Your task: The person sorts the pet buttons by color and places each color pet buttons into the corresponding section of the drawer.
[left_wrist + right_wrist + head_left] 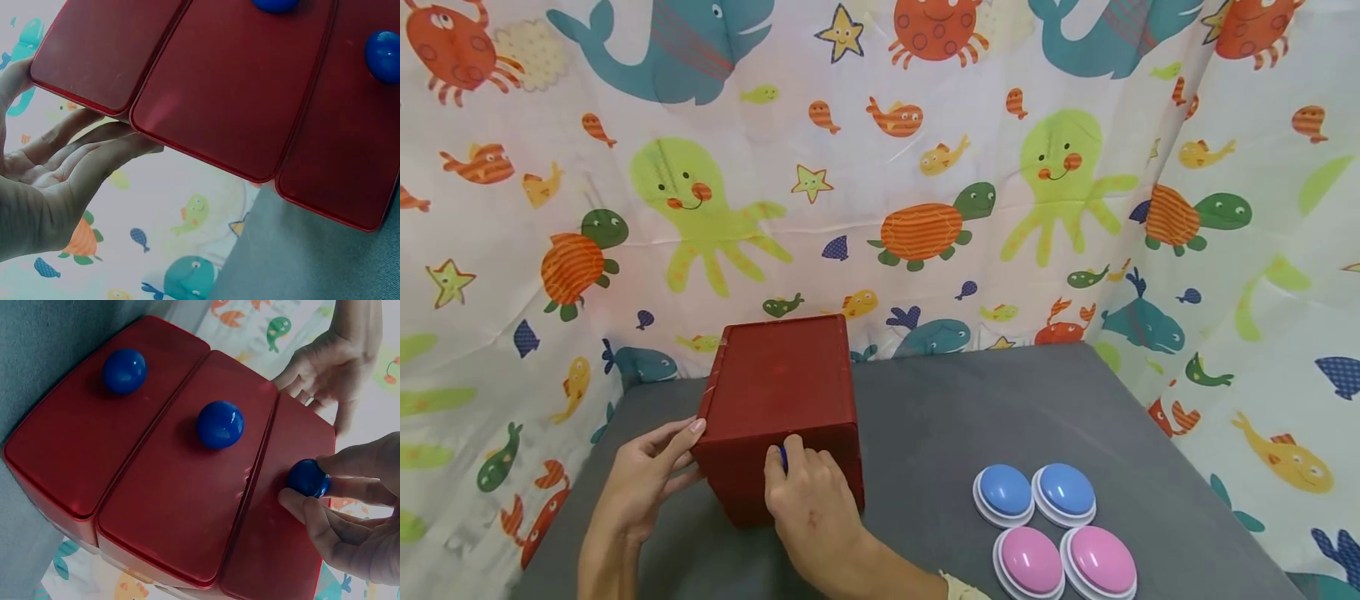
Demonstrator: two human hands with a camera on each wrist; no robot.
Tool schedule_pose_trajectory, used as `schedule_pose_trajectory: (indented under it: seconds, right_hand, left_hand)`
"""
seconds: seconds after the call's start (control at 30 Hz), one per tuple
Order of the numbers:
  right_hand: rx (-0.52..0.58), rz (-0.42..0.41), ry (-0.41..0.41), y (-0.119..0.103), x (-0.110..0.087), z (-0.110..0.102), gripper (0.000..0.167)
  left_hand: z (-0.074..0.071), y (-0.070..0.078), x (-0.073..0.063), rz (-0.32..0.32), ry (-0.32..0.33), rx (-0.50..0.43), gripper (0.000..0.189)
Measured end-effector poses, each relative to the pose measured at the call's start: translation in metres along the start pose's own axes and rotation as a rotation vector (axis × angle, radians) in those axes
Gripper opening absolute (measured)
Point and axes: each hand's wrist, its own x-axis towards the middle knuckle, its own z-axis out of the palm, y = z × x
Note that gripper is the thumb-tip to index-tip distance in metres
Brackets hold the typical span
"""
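the right hand [816, 504] pinches the top blue knob [307, 478] between thumb and fingers, at the front of the red three-drawer box [778, 379]. the box stands on the grey table [917, 425], directly ahead of that hand and just to the right of the left hand [640, 475]. the left hand lies with its fingers spread and fairly straight against the box's side, thumb at the upper front corner. below the right hand's pinch, the middle knob [220, 424] and the bottom knob [124, 371] are untouched.

the step in hand seems to be a hold on the top drawer [275, 550], which looks shut, while the left hand steadies the box. from this hold, the next move seems to call for a straight pull toward the person, with the left hand bracing so that the box does not slide or swing. well to the right of the right hand sit two blue push buttons [1006, 490] and, nearer the person, two pink push buttons [1032, 560].
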Motion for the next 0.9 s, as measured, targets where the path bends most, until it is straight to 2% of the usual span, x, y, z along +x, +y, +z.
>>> schedule_pose_trajectory:
  seconds: [0.27,0.43,0.57,0.67,0.77,0.9]
  right_hand:
    - [0.09,0.065,0.023,0.004,-0.002,0.003,0.019]
    - [0.193,0.161,0.025,0.008,-0.009,0.009,0.03]
    - [0.289,0.219,-0.051,0.011,-0.025,0.017,0.03]
    - [0.316,0.192,-0.145,0.01,-0.036,0.026,0.025]
    - [0.326,0.153,-0.231,0.008,-0.04,0.034,0.031]
    - [0.349,0.149,-0.283,0.004,-0.039,0.041,0.032]
  left_hand:
    - [0.004,0.0,-0.002,0.014,0.002,-0.005,0.078]
    - [0.004,0.001,-0.003,0.013,0.014,-0.002,0.081]
    - [0.002,0.002,-0.002,0.011,0.017,-0.005,0.081]
    - [0.0,0.001,-0.002,0.004,0.019,0.001,0.081]
    - [0.001,0.001,-0.002,-0.005,0.016,0.011,0.082]
    - [0.0,0.001,-0.003,0.003,0.005,0.016,0.081]
